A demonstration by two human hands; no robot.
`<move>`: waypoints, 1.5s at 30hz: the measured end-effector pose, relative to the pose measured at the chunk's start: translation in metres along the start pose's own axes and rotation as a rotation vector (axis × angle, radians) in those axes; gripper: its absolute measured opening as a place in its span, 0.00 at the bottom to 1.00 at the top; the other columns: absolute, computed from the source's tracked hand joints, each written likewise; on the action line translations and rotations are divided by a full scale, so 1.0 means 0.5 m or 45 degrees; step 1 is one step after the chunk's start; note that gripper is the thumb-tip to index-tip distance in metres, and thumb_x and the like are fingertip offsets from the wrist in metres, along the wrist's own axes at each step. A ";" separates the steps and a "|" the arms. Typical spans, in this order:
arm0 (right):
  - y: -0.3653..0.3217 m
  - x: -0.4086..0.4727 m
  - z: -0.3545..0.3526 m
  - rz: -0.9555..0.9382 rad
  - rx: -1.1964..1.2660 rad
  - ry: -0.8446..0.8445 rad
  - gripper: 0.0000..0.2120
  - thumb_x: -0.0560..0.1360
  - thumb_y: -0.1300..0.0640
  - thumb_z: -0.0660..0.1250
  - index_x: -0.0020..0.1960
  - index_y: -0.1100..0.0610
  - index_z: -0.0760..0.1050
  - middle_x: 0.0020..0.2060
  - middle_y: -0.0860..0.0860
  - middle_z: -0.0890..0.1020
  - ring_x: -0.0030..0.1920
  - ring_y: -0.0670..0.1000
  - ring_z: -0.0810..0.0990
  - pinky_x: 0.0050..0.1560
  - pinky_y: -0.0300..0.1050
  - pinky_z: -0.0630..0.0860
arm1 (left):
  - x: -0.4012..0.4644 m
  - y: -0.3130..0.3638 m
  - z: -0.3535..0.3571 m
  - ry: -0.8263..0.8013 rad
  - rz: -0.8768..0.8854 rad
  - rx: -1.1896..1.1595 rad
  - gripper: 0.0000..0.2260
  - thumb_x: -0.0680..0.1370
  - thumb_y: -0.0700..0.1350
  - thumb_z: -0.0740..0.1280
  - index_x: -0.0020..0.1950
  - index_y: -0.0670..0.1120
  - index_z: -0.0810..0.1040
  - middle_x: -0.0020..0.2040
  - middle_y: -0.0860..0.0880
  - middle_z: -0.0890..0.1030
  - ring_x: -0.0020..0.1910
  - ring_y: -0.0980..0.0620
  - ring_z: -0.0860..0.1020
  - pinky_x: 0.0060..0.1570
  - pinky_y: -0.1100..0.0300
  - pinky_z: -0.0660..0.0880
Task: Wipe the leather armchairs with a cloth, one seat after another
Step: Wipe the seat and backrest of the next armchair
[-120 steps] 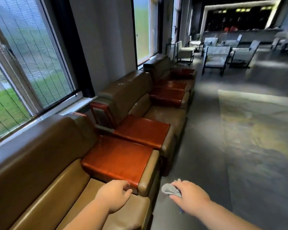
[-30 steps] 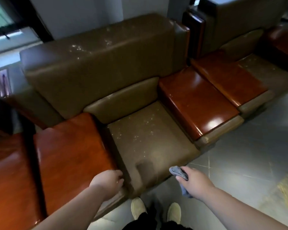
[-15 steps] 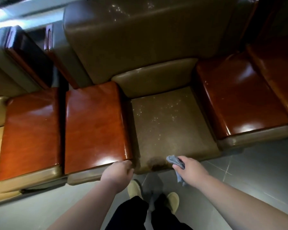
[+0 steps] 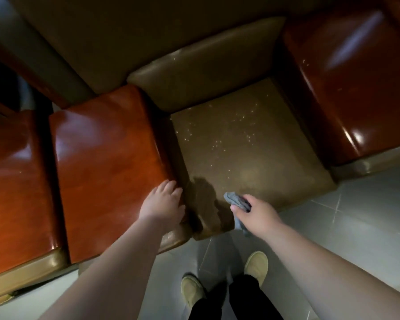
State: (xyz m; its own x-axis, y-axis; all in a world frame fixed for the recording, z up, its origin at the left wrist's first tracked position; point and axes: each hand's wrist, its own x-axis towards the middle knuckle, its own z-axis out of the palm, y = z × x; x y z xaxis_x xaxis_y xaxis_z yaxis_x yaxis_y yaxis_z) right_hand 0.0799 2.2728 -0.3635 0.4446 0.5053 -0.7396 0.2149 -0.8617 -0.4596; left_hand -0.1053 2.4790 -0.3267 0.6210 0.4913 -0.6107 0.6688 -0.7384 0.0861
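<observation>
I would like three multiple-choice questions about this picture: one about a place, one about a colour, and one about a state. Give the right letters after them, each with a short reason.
1. Where does the left hand rest?
A. on the wooden armrest
B. on the backrest
C. on the floor

2. What colour is the cloth?
A. red
B. grey
C. yellow

3. How does the seat cushion look?
A. covered by a blanket
B. torn open
C. dotted with pale specks, with a darker patch at its front left

Answers:
1 A: the fingers lie on the front corner of the reddish armrest, beside the seat.
2 B: the bunched cloth held in the right hand is grey.
3 C: light specks spread over the brown leather, and a darker patch shows near the cloth.
</observation>
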 end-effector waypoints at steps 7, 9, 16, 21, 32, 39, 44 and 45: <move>0.016 0.182 0.179 0.069 -0.345 0.223 0.36 0.82 0.34 0.55 0.84 0.46 0.48 0.82 0.57 0.50 0.80 0.62 0.56 0.78 0.57 0.59 | 0.157 -0.062 0.113 0.190 0.199 0.202 0.30 0.82 0.66 0.54 0.81 0.54 0.69 0.83 0.51 0.65 0.85 0.48 0.52 0.83 0.44 0.42; 0.034 0.214 0.216 -0.013 -0.578 0.476 0.37 0.82 0.36 0.52 0.84 0.49 0.42 0.82 0.60 0.38 0.82 0.65 0.41 0.80 0.61 0.43 | 0.163 -0.074 0.127 0.273 0.232 0.164 0.28 0.81 0.65 0.55 0.76 0.54 0.75 0.78 0.53 0.72 0.83 0.48 0.59 0.83 0.44 0.42; 0.034 0.238 0.339 -0.689 -0.973 0.080 0.43 0.80 0.44 0.59 0.84 0.53 0.36 0.81 0.57 0.33 0.79 0.63 0.25 0.79 0.63 0.32 | 0.166 -0.076 0.119 0.281 0.307 0.152 0.24 0.78 0.63 0.60 0.66 0.53 0.83 0.68 0.54 0.81 0.78 0.46 0.67 0.83 0.46 0.42; 0.059 0.273 0.282 -0.936 -1.316 0.020 0.34 0.85 0.41 0.49 0.83 0.49 0.35 0.82 0.54 0.34 0.80 0.61 0.28 0.79 0.62 0.33 | 0.166 -0.079 0.123 0.297 0.312 0.137 0.24 0.78 0.63 0.60 0.63 0.51 0.84 0.64 0.53 0.83 0.76 0.45 0.69 0.83 0.45 0.44; 0.062 0.247 0.360 -0.722 -1.085 0.265 0.40 0.81 0.40 0.57 0.84 0.53 0.43 0.84 0.56 0.43 0.82 0.64 0.36 0.81 0.61 0.36 | 0.167 -0.088 0.125 0.323 0.322 0.058 0.22 0.77 0.62 0.60 0.58 0.51 0.85 0.59 0.54 0.85 0.74 0.45 0.71 0.83 0.45 0.47; 0.090 0.320 0.148 -0.121 -0.906 0.566 0.31 0.84 0.38 0.42 0.82 0.40 0.30 0.83 0.57 0.40 0.80 0.66 0.31 0.79 0.65 0.33 | 0.170 -0.093 0.133 0.374 0.320 0.007 0.20 0.78 0.62 0.60 0.56 0.52 0.85 0.58 0.54 0.85 0.74 0.46 0.72 0.83 0.44 0.48; 0.060 0.257 0.276 -0.365 -0.973 0.410 0.31 0.83 0.38 0.47 0.84 0.43 0.49 0.83 0.63 0.43 0.81 0.67 0.37 0.80 0.66 0.40 | 0.168 -0.091 0.131 0.356 0.301 0.020 0.20 0.77 0.62 0.59 0.56 0.53 0.84 0.58 0.55 0.85 0.74 0.47 0.71 0.83 0.46 0.46; 0.071 0.232 0.323 -0.541 -1.027 0.314 0.30 0.83 0.40 0.51 0.83 0.46 0.57 0.83 0.62 0.47 0.82 0.66 0.40 0.81 0.65 0.42 | 0.168 -0.090 0.130 0.354 0.302 0.021 0.20 0.77 0.62 0.59 0.55 0.53 0.84 0.57 0.55 0.85 0.73 0.47 0.71 0.83 0.47 0.46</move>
State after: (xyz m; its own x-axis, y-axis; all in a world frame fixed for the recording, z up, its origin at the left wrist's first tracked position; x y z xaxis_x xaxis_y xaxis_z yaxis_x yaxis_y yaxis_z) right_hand -0.0011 2.3081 -0.5451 0.3422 0.8399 -0.4213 0.8971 -0.4253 -0.1193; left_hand -0.1099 2.5236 -0.4331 0.8470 0.4106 -0.3377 0.4876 -0.8532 0.1855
